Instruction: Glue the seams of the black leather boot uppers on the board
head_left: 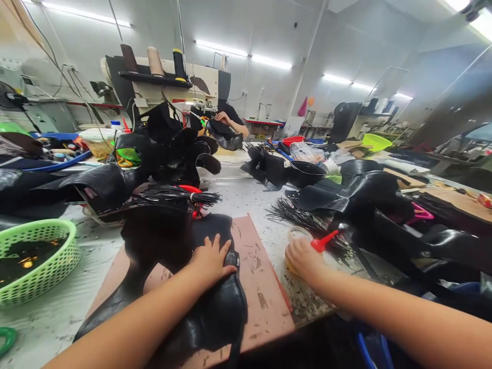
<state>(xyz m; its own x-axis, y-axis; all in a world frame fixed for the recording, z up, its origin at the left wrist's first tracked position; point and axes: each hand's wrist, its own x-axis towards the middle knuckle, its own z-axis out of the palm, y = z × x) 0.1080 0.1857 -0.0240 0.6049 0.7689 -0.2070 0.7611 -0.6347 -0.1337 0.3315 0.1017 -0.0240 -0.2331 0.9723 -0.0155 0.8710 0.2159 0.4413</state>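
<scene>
My left hand (210,260) lies with spread fingers on a black leather piece (219,302), pressing it against a pinkish work board (255,277). The piece has a curved edge and a small light label near my thumb. To the right of the board, my right hand (305,260) is wrapped round a translucent yellowish squeeze bottle, mostly hidden by my fingers. A red tapered nozzle (325,241) sticks out beside that hand, pointing right. Just beyond the right hand lies a bundle of thin black strips (295,215).
A green perforated basket (42,274) holds dark scraps at left. Black leather pieces (169,148) are heaped ahead, with more leather pieces (361,189) at right. Another bundle of black strips (172,197) rests beyond the board. Across the table, a co-worker's hand (226,122) is at a sewing machine (172,92).
</scene>
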